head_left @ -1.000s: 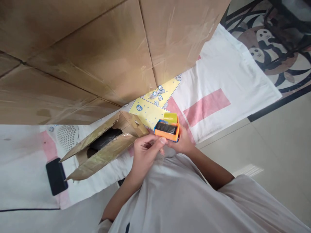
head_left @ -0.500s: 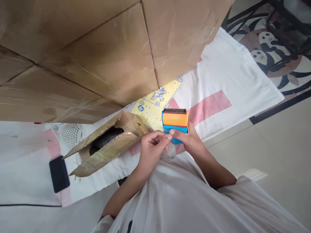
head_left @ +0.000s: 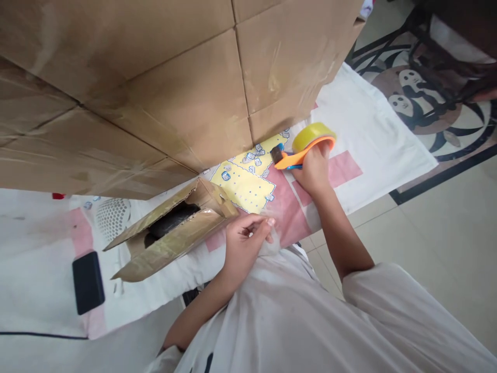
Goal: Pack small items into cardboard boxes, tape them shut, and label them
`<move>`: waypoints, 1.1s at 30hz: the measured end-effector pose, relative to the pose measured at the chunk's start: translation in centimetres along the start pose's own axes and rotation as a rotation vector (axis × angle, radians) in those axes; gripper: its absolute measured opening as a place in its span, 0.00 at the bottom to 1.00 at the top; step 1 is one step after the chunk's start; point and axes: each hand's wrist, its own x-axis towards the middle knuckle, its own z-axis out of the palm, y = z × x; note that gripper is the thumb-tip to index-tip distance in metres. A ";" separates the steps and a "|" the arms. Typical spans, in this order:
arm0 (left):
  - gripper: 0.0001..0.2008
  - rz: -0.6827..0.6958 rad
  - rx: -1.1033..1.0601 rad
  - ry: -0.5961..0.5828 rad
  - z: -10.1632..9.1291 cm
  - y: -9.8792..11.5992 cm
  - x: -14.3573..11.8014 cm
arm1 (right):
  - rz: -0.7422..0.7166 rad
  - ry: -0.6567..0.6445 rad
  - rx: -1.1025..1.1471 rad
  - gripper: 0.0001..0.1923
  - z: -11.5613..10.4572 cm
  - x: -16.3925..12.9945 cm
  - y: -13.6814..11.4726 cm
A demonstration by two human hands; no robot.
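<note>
My left hand [head_left: 244, 243] is closed in a pinch close to my shirt. From its fingertips hangs a strip of clear tape [head_left: 275, 243], hard to see against the cloth. Farther out and to the right, my right hand [head_left: 316, 168] grips an orange and blue tape dispenser [head_left: 293, 159] carrying a yellowish tape roll [head_left: 315, 133]. The dispenser lies on its side at the cloth; whether it rests there I cannot tell. Left of my left hand lies a small open cardboard box [head_left: 171, 235] with something dark inside.
A large taped cardboard box [head_left: 186, 88] stands across the back of the table. The white and pink cloth [head_left: 380, 129] covers the tabletop. At left are a black phone [head_left: 88, 283], a white perforated object [head_left: 113, 217] and a black cable [head_left: 42, 335].
My right hand has moved away from my left, outward and to the right, turning the tape dispenser onto its side. My left hand has stayed put with the tape strip.
</note>
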 end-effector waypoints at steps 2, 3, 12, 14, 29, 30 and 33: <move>0.12 0.014 -0.004 0.013 -0.2 -0.2 -0.1 | -0.142 -0.067 -0.244 0.31 0.8 -0.8 0.4; 0.11 0.024 -0.004 0.022 -0.3 -0.3 -0.2 | -0.186 -0.105 -0.306 0.36 1.1 -1.3 0.5; 0.10 0.126 0.054 0.069 -2.2 -0.2 -1.1 | -0.225 -0.173 -0.226 0.31 -1.3 -3.0 -0.3; 0.10 0.154 0.077 0.084 -2.6 0.0 -1.4 | -0.230 -0.201 -0.167 0.24 -3.4 -3.8 -1.9; 0.04 0.585 0.451 0.387 -5.6 -0.3 -4.7 | -0.706 -0.496 0.350 0.10 -6.2 -7.4 -19.1; 0.05 0.534 0.406 0.363 -5.8 -0.3 -4.9 | -0.764 -0.496 0.317 0.11 -6.4 -7.4 -19.5; 0.05 0.487 0.371 0.315 -6.7 -0.6 -5.7 | -0.949 -0.386 0.144 0.14 -6.7 -7.8 -20.8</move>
